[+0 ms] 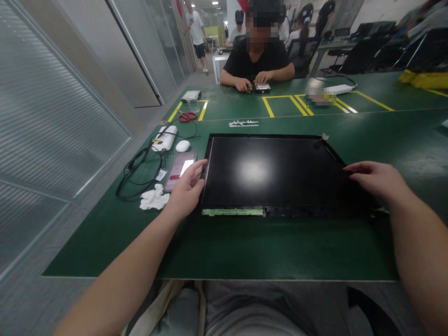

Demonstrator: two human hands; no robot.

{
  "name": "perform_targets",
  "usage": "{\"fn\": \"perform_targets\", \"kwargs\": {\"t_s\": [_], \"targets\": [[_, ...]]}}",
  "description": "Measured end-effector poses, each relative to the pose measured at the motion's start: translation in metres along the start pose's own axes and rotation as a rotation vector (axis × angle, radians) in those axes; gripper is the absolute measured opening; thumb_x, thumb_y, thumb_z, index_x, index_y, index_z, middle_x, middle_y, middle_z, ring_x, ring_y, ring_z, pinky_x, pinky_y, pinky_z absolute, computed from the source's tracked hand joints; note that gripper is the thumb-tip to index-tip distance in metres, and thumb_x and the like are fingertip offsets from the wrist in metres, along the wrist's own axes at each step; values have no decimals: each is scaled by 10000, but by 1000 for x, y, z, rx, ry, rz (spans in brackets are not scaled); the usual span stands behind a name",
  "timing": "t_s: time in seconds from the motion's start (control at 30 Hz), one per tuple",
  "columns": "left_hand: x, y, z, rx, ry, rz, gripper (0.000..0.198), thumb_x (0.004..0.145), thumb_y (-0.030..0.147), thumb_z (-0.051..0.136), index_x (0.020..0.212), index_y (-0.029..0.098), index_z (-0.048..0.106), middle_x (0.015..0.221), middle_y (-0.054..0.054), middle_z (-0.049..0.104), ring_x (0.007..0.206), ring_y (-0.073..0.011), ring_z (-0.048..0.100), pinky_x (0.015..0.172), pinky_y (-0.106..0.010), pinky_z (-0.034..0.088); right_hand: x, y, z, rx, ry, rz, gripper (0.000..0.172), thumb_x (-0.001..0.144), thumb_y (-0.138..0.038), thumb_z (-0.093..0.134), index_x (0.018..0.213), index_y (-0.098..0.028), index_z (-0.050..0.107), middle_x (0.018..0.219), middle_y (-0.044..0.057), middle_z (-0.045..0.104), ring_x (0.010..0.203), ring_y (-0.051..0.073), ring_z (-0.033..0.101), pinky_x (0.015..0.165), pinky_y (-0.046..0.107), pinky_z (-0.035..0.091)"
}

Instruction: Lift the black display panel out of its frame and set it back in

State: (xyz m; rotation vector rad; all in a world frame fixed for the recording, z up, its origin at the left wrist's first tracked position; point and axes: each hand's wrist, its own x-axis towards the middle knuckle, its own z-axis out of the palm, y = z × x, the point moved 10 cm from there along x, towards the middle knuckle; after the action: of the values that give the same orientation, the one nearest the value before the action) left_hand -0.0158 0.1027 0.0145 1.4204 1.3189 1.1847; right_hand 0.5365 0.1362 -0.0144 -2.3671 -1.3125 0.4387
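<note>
i see the screen panel (276, 172) flat on the tabletop (245, 247)
left hand (187, 189) touches its 9 o'clock edge, right hand (376, 179) its 3 o'clock edge — each grip released

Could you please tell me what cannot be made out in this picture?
Head view:
- Left hand hides whether its fingers grip the panel's edge.
- Phone screen: blurred.
- Device under the co-worker's hands: too small.
- Right forearm: cut off by the frame edge.

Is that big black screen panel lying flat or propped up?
Lying flat: the large black rectangular screen panel rests on the green table mat, left hand at its left edge, right hand on its right.
</note>
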Motion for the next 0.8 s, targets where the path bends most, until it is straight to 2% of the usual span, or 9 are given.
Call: {"fn": "perform_targets", "kwargs": {"t_s": [0.07,0.13,0.23,0.33,0.5,0.67,0.8], "targets": [[-3,-6,-1,-206,72,-123,581,796,185,721,1362,237,598,1393,-114,707,1128,-298,744,965,-471,630,0,1,0,23,6,-3,276,701,-178,658,922,-247,807,909,43,761,888,238,671,887,390,498],[-7,-7,-1,-306,133,-207,562,720,133,796,1250,236,640,1390,-100,703,1002,-256,768,832,-379,660,-1,1,-1,47,16,0,292,690,-171,660,929,-244,811,930,48,767,901,238,677,893,388,506],[-11,-8,-2,-416,222,-300,459,671,39,785,1082,208,673,1312,-73,734,794,-170,756,661,-265,640,-2,1,-2,68,21,10,318,681,-169,667,951,-243,817,979,54,772,908,233,684,895,385,514],[-13,-12,-1,-501,276,-373,402,675,-15,736,1013,188,661,1120,-44,783,645,-115,714,549,-195,593,-2,0,-1,44,14,-1,340,691,-176,661,981,-245,824,993,58,773,910,235,686,882,387,517],[-14,-20,3,-562,319,-465,389,737,-21,677,1060,189,630,861,-9,778,546,-131,704,480,-205,570,-2,-3,2,20,5,-25,404,720,-167,640,1071,-233,830,1071,69,769,948,229,682,889,367,502],[-15,-25,5,-526,316,-487,416,746,-4,729,1095,202,635,855,1,788,546,-152,724,424,-197,531,-4,-6,3,5,12,-53,448,716,-147,619,1102,-232,831,1087,75,750,921,214,671,878,353,493],[-16,-28,4,-503,308,-513,488,759,39,773,1202,204,656,838,-12,795,596,-182,754,466,-216,565,0,-2,6,27,1,-56,464,697,-164,620,1107,-244,824,1078,69,738,896,213,662,841,353,495]]}}
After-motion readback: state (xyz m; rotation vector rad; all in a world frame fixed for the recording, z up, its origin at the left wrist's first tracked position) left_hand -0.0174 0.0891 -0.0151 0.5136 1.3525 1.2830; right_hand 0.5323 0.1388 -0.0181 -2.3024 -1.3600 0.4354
